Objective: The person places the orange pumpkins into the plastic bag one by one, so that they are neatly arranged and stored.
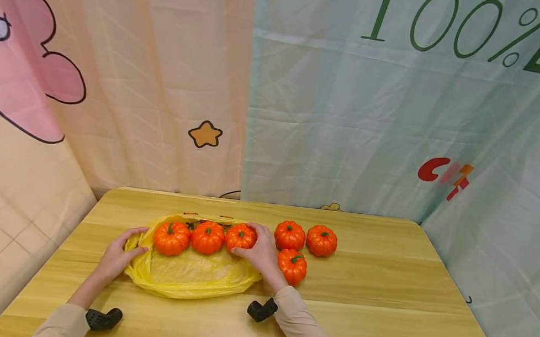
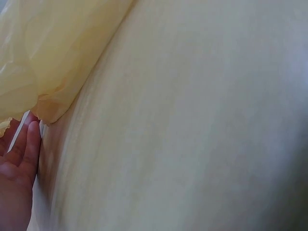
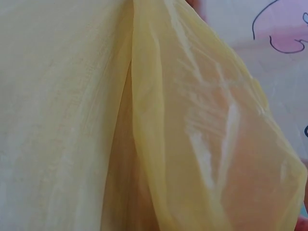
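In the head view a yellow plastic bag (image 1: 187, 276) lies spread open on the table. Two small orange pumpkins, a left one (image 1: 171, 238) and a middle one (image 1: 207, 238), sit in it side by side. My right hand (image 1: 261, 251) holds a third pumpkin (image 1: 239, 237) at the bag's right end, thumb in front and fingers behind. At the left end, my left hand (image 1: 117, 255) grips the bag's rim; some of its fingers show against the bag in the left wrist view. The bag hides most of my right hand in the right wrist view.
Three more orange pumpkins, a back one (image 1: 289, 235), a right one (image 1: 322, 240) and a front one (image 1: 292, 266), stand right of the bag, close to my right forearm. Printed curtains (image 1: 343, 143) border the wooden table (image 1: 382, 326) behind and at the sides.
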Demonstrator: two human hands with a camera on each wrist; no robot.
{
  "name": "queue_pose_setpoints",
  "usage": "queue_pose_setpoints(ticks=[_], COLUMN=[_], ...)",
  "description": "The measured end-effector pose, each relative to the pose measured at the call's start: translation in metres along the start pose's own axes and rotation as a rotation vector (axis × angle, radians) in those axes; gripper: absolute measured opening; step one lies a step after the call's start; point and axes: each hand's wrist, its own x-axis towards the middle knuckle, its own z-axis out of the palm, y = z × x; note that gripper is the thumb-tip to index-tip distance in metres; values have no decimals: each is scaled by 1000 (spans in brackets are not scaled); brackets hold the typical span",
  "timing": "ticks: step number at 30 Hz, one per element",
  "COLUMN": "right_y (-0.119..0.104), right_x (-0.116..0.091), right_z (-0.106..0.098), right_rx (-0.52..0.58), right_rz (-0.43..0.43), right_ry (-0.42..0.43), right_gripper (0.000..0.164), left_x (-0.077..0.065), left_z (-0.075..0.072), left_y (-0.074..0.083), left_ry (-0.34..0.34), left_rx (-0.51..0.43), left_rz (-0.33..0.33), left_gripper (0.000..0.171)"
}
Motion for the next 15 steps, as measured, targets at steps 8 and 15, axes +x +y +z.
queue_pose_setpoints(ticks=[8, 15], right_y=[-3, -5], right_x=[-2, -2], right_z=[2, 1], right_rx=[-74, -97], right_rz=[37, 20], right_ry=[-3, -12], right_gripper=[66, 71], left_x=[-1, 0], left_z=[0, -1], left_y=[0, 2], left_ry=[-12, -24], left_rx=[0, 2], left_rz=[-14, -33], left_gripper=[50, 51])
